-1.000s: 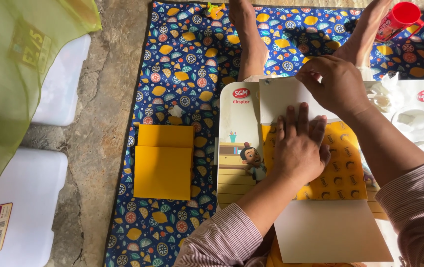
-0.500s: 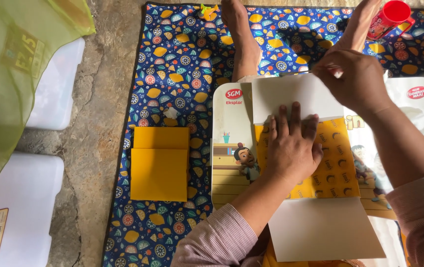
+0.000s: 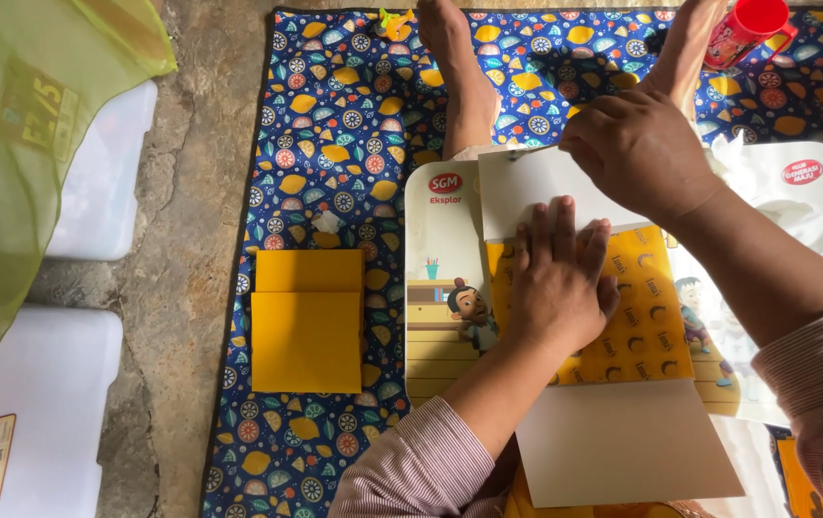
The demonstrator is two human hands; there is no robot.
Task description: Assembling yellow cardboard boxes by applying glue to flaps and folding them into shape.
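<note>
Left hand (image 3: 557,283): lies palm down, fingers (image 3: 565,225) stretched straight and close together, spread flat and gripping nothing; it presses on the yellow printed sheet (image 3: 642,317).
Left arm: comes up from the bottom edge in a striped pink sleeve (image 3: 421,470), forearm slanting up and to the right.
Right hand (image 3: 637,144): reaches in from the right, knuckles up, fingers curled down onto the top white flap (image 3: 526,187); whether they pinch its edge cannot be told.
Right arm: bare forearm runs down to the right edge, where a striped pink cuff shows.
Yellow printed sheet: lies between the top white flap and a bottom white flap (image 3: 622,441), on a white cartoon-printed lap surface (image 3: 440,288) in front of the person.
Yellow folded stack (image 3: 307,321): two folded yellow pieces, overlapping, on the patterned blue mat (image 3: 334,115), just left of the lap surface.
Feet: bare, resting on the mat beyond the lap surface.
Red cup (image 3: 752,27): at the top right of the mat.
White containers (image 3: 47,384): on the stone floor at left, partly under green mesh fabric (image 3: 18,144).
</note>
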